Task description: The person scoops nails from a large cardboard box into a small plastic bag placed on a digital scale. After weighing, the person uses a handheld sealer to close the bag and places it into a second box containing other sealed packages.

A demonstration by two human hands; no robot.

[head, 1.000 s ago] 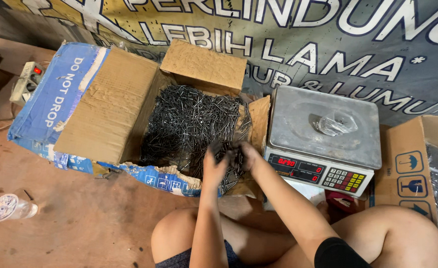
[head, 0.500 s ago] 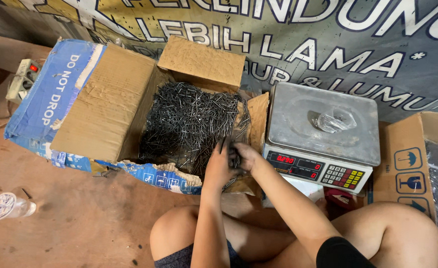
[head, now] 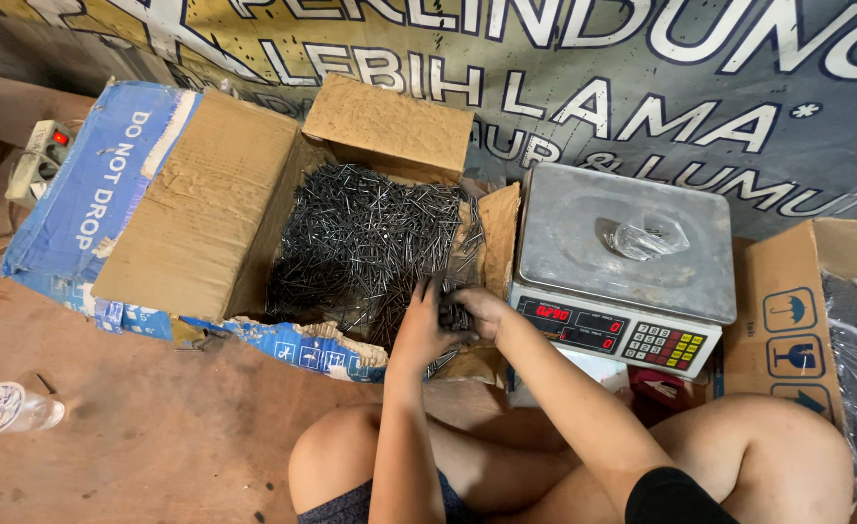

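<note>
**Both hands gather nails at the near edge of the box**

A banner hangs across the back, with the floor bare and reddish in front of it. On the floor lies the largest item, a torn cardboard box, its flaps folded outward so the inside is open from above. It is filled with a heap of dark nails, which reaches to the box's ragged near wall, just in front of the seated person's knees.

Just right of the box, touching its right flap, stands a scale with a steel pan; a crumpled clear bag lies on the pan, close enough to reach without shifting. A second carton stands further right, with shiny plastic packs beside it at the picture's edge.

The left hand and right hand meet at the near right corner of the heap. Both seem cupped toward each other around a small bunch of nails, fingers curled and pressing the bunch between the palms, probably to keep loose nails from slipping out. How tight the hold is cannot be told.

The torn near wall rises between the hands and the person's lap, and the right flap stands between the heap and the scale. A power strip lies at far left, and a clear bottle on the floor at lower left, both well apart from the hands.
</note>
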